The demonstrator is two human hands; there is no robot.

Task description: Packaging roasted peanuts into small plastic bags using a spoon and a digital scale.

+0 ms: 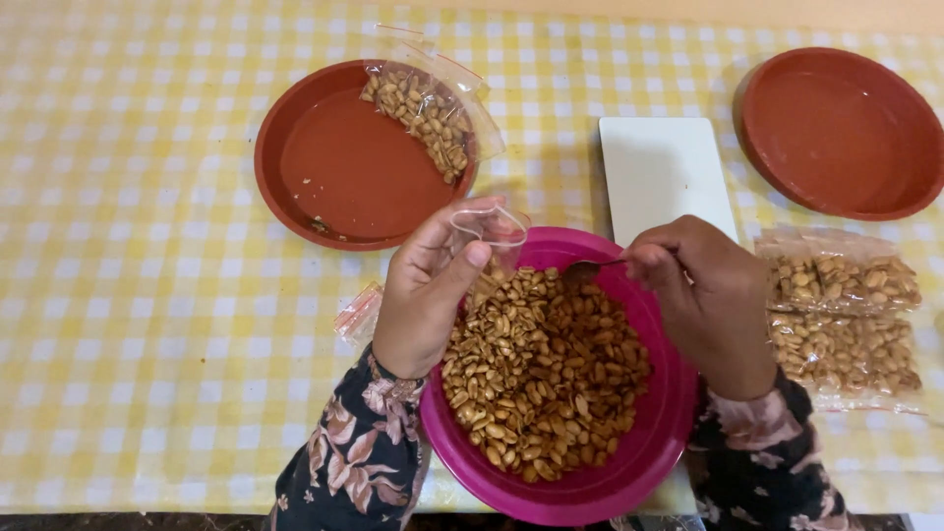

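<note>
A magenta bowl [657, 442] heaped with roasted peanuts [546, 374] sits at the table's near edge. My left hand [428, 285] holds a small clear plastic bag [492, 228] open above the bowl's far left rim. My right hand [708, 295] grips a metal spoon [588, 269] whose scoop points left toward the bag, just over the peanuts. Both wrists wear dark floral sleeves.
A red-brown plate [334, 177] at upper left carries a filled peanut bag [428, 113]. A second red-brown plate [836, 128] lies at upper right. A white board [661, 167] lies behind the bowl. Two filled bags [844, 320] rest at the right. Spare bags [356, 313] lie left.
</note>
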